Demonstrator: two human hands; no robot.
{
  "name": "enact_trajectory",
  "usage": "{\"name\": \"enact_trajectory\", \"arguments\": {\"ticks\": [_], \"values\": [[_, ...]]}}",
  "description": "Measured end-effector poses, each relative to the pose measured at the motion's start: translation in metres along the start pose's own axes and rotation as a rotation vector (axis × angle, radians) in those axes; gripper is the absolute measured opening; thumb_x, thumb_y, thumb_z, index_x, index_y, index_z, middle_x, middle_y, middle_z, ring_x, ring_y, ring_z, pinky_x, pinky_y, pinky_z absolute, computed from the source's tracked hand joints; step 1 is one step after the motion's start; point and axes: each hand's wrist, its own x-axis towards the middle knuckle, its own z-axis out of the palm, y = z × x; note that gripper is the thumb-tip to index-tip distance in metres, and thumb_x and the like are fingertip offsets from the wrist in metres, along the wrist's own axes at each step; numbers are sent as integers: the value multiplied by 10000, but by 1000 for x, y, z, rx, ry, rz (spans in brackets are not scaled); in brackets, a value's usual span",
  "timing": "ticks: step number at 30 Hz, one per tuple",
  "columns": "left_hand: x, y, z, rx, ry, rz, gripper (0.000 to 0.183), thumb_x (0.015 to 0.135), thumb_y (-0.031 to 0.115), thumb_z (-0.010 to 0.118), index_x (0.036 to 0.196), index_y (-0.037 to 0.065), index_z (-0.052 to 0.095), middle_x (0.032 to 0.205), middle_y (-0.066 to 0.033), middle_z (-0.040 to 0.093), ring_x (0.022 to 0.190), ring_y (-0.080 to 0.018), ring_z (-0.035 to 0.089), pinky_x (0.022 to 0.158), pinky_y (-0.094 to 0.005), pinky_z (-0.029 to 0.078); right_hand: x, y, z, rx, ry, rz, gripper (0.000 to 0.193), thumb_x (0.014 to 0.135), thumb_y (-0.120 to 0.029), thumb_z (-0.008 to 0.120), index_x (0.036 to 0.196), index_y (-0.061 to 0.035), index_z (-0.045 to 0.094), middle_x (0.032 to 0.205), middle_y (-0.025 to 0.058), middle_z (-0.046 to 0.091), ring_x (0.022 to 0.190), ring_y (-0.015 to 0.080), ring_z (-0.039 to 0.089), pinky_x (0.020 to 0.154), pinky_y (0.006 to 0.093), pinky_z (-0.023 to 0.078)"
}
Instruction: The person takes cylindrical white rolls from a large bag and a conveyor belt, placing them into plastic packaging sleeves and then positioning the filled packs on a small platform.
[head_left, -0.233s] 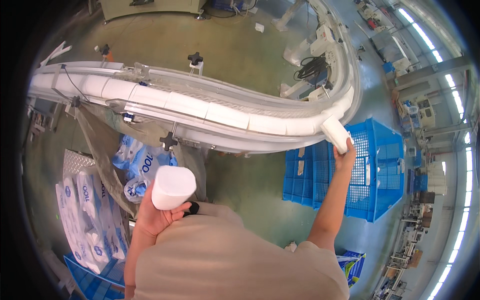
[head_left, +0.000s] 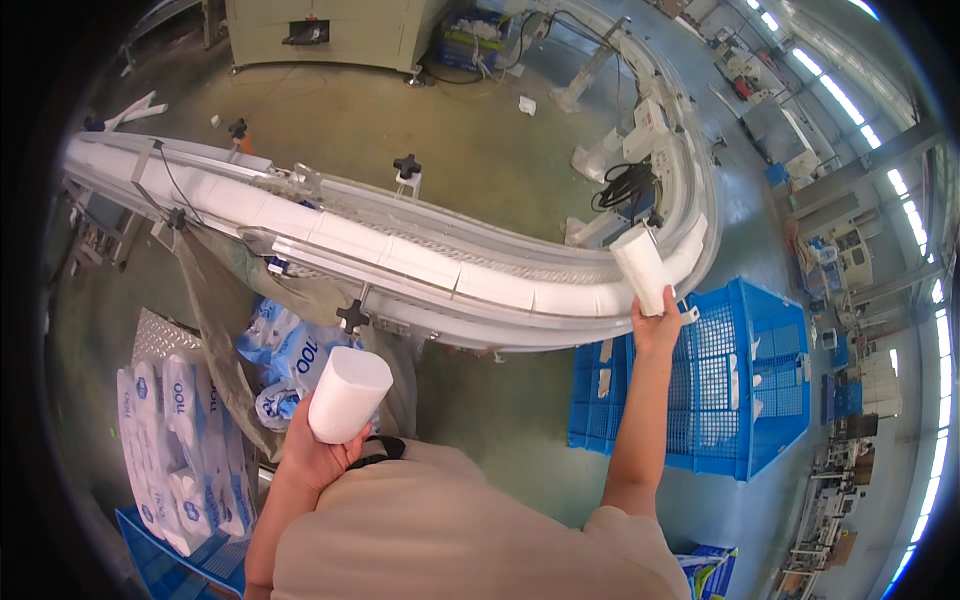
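Observation:
My left hand [head_left: 312, 446] is closed round the lower part of a white paper roll [head_left: 350, 396], held close in front of my body. The roll tilts slightly, with its flat end uppermost. Out on the right, my outstretched right hand [head_left: 656, 325] grips the bottom of another white paper roll [head_left: 640, 266]. That roll leans to the left over the curve of the conveyor [head_left: 420, 316]. A row of white rolls [head_left: 425, 267] lies end to end in the conveyor's channel, between its clear side rails.
Blue plastic crates [head_left: 745, 370] stand beyond the conveyor's near right side. Packed white-and-blue bags [head_left: 180, 450] are piled at lower left above a blue crate [head_left: 190, 555]. Black star knobs [head_left: 352, 317] stick out from the rail. A beige machine [head_left: 335, 35] stands at the back.
My right hand has moved left with its roll, which now stands more upright over the conveyor. My left hand still holds its roll, now tilted more. The view has shifted slightly.

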Motion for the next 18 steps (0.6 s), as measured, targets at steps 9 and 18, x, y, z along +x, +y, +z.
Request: {"name": "enact_trajectory", "arguments": {"ticks": [9,18], "values": [[-9,-2,-7,-112,42,93,401,898,386,372,1119,88,525,954,-99,616,777,-313,624,582,-358,550,28,106,130,64,-258,-127,549,814,-201,652,1248,-68,342,1192,116,455,1027,266,510,716,408,527],[-26,4,-60,-659,-91,98,372,886,336,356,1088,54,490,891,-155,503,695,-229,549,545,-287,468,10,126,140,19,-168,-262,606,806,-253,658,1262,-70,303,1196,134,432,1012,290,504,689,409,516]]}}
